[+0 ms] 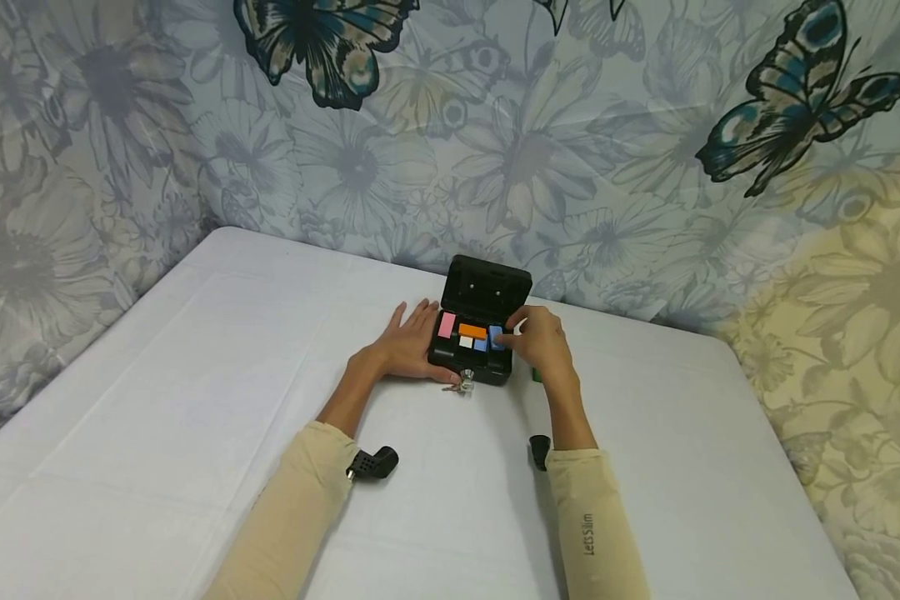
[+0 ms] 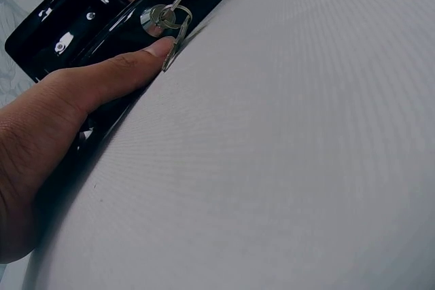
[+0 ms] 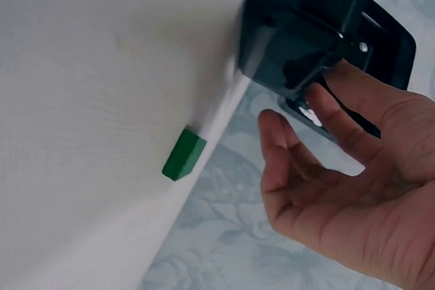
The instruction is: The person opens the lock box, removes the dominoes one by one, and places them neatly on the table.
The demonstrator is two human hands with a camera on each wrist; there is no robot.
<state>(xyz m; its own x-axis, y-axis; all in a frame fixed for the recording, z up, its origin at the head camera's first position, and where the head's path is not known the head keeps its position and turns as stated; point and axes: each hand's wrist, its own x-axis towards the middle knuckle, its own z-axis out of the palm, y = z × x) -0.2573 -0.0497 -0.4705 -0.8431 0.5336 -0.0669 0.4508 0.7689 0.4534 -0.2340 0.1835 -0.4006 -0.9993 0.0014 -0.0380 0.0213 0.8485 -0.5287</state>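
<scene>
A black cash box (image 1: 442, 357) stands with its lid (image 1: 486, 287) raised. Inside lie a pink block (image 1: 446, 325), an orange block (image 1: 472, 332), a white block (image 1: 466, 342), a small blue block (image 1: 481, 344) and a taller blue block (image 1: 496, 332). My left hand (image 1: 401, 348) rests along the box's left side, fingers extended, its thumb (image 2: 119, 76) on the front beside the lock. Keys on a ring (image 2: 178, 22) hang from that lock. At the right end of the box, my right hand (image 1: 543, 340) pinches the taller blue block; the box wall hides this grip in the right wrist view.
A green block (image 3: 183, 154) lies on the white-covered table (image 1: 195, 400), just right of the box and partly behind the right hand in the head view. Patterned cloth (image 1: 510, 150) rises behind the table's far edge. Small black devices (image 1: 375, 462) are worn at both wrists.
</scene>
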